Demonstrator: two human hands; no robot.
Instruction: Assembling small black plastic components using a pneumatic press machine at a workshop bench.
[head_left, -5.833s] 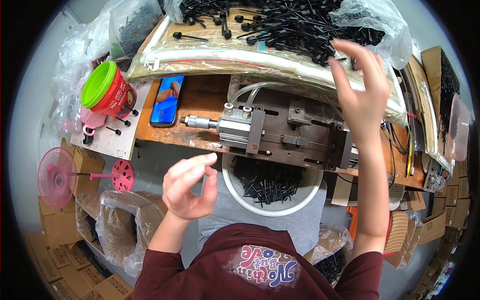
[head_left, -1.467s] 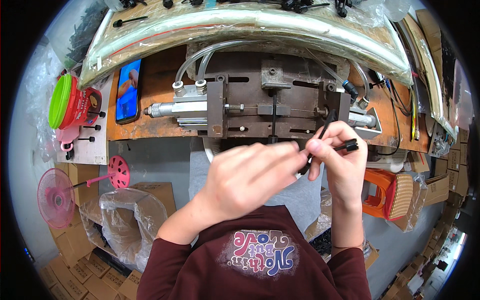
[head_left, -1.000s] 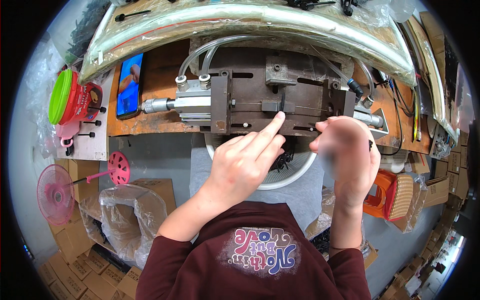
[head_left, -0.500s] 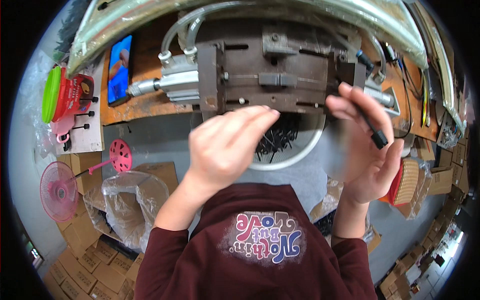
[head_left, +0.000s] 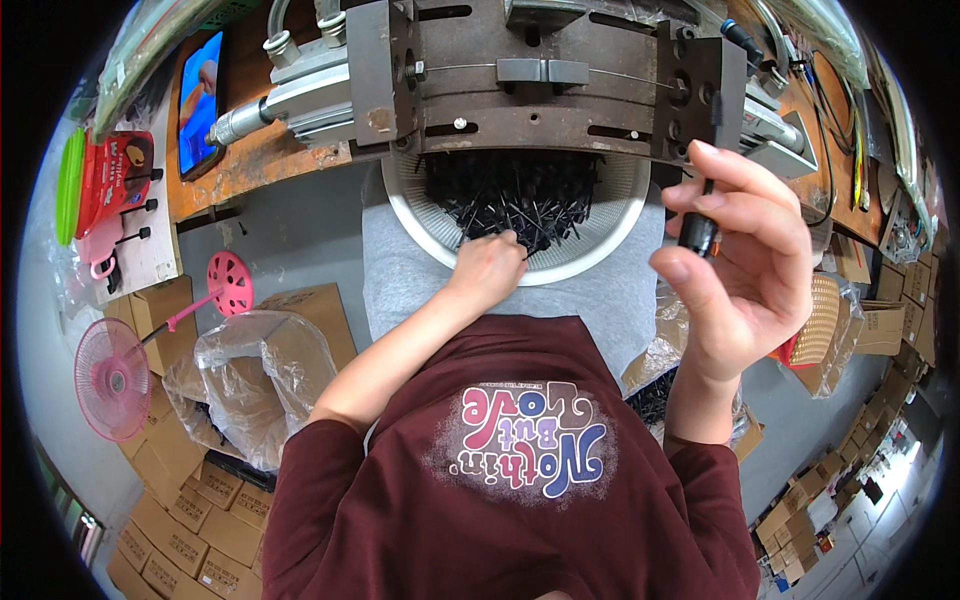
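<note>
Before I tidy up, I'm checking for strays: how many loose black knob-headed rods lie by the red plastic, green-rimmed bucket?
3: an upper rod beside the bucket, a middle rod below it in the picture, and a lower rod below that. Others may be hidden.

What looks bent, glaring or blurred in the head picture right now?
Head view: the bench arches with fisheye bend; head view, lower right: a bright patch looks washed out; head view: the right hand and its black part look fairly sharp; head view: black pieces in the white basket largely merge together.
</note>
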